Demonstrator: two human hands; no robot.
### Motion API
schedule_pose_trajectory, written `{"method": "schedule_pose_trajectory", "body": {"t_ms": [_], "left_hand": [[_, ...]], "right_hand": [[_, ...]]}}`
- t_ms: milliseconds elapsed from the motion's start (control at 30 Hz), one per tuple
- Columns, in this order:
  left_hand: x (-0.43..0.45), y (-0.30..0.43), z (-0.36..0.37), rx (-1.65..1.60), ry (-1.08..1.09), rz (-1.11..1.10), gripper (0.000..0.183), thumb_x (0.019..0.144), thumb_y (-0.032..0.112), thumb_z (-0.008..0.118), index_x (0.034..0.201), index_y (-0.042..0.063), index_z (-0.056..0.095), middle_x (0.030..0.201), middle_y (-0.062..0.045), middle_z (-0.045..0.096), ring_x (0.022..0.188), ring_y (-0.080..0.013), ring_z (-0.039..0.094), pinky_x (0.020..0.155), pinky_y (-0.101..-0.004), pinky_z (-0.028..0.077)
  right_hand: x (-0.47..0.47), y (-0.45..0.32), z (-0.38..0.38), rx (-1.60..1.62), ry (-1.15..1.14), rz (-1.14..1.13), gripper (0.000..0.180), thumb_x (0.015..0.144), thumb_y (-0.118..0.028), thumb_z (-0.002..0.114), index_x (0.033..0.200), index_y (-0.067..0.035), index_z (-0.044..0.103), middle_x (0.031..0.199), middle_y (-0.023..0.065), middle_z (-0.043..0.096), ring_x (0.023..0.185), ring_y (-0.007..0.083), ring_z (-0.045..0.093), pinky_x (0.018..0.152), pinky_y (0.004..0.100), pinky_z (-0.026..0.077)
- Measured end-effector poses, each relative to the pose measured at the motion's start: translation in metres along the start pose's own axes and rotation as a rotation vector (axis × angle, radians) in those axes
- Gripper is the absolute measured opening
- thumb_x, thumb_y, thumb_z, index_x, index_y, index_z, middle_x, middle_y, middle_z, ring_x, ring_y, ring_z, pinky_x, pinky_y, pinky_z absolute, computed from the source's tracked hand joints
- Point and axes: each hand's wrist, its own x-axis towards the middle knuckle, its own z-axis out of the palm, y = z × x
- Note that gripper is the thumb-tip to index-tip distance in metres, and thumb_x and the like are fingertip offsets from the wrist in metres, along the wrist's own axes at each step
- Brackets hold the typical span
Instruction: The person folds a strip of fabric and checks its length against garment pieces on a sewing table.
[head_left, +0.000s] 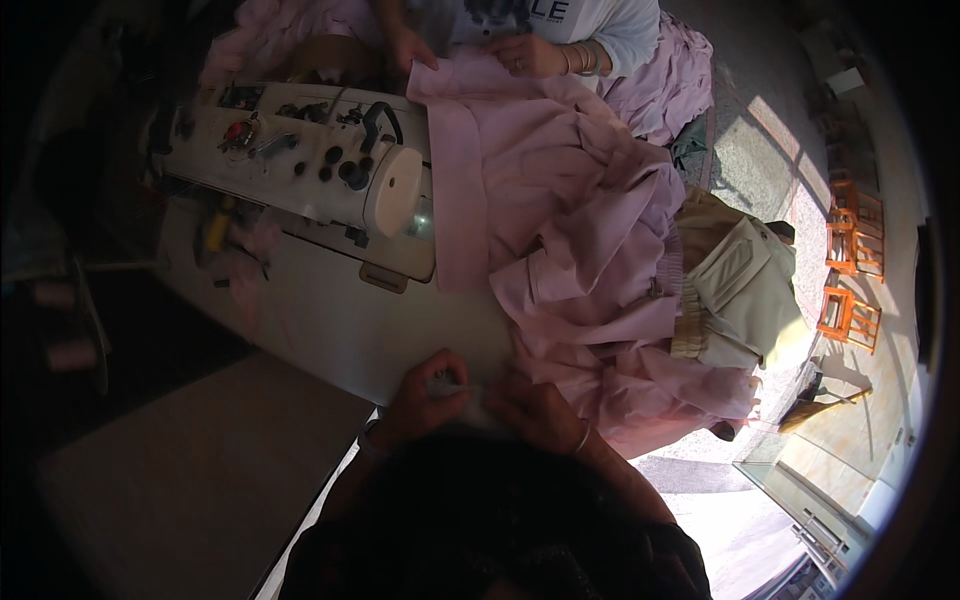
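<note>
My left hand (429, 397) is at the near edge of the sewing table (390, 322), pinching a small pale, thin piece (448, 388) that I cannot identify. My right hand (538, 411) is close beside it with bent fingers, dark and blurred; whether it grips anything is unclear. Pink fabric garments (555, 172) lie heaped over the table's right side, just past my right hand. To the left of the heap stands an industrial sewing machine (300, 165), its rounded white end (397, 191) facing the fabric and a small lamp glowing beneath.
Opposite me, a person's hand (414, 51) and another hand with bracelets (529, 56) rest on the pink fabric's far edge. A beige and brown garment (731, 277) hangs at the right. Yellow-handled snips (217, 229) lie left; wooden chairs (851, 319) stand on the floor.
</note>
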Motion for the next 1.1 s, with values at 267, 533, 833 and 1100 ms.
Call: {"method": "schedule_pose_trajectory", "body": {"t_ms": [267,533,833,1100], "left_hand": [[0.004,0.003,0.001,-0.007,-0.004,-0.021,0.016,0.08,0.008,0.066,0.092,0.006,0.055,0.088,-0.001,0.056,0.086,-0.0088,0.052,0.079,-0.0265,0.043],[0.006,0.006,0.001,-0.004,-0.008,-0.016,0.015,0.081,0.006,0.066,0.092,0.005,0.055,0.087,-0.001,0.055,0.085,-0.0089,0.052,0.079,-0.026,0.043],[0.008,0.008,0.0,0.0,-0.053,-0.033,0.017,0.082,0.008,0.066,0.093,0.005,0.054,0.087,-0.001,0.053,0.085,-0.0095,0.051,0.079,-0.0264,0.043],[0.038,0.032,-0.009,-0.094,0.089,0.074,0.024,0.09,0.012,0.064,0.111,0.003,0.059,0.102,-0.005,0.058,0.092,-0.0132,0.054,0.084,-0.029,0.046]], "right_hand": [[0.002,-0.005,-0.002,-0.013,0.01,0.013,0.015,0.093,-0.013,0.064,0.102,-0.002,0.067,0.095,0.0201,0.068,0.088,0.0362,0.068,0.074,0.0408,0.054],[0.004,-0.004,-0.004,-0.011,0.007,-0.045,0.016,0.093,-0.014,0.065,0.104,-0.002,0.066,0.094,0.0196,0.068,0.088,0.036,0.068,0.074,0.0401,0.053],[0.017,-0.006,-0.005,-0.054,0.115,-0.227,0.018,0.088,-0.008,0.067,0.104,-0.001,0.065,0.091,0.0169,0.065,0.083,0.0354,0.066,0.074,0.0389,0.053],[0.038,-0.027,-0.025,-0.249,0.178,-0.362,0.01,0.084,-0.003,0.067,0.093,-0.001,0.062,0.081,0.0154,0.06,0.071,0.0357,0.062,0.063,0.0431,0.051]]}}
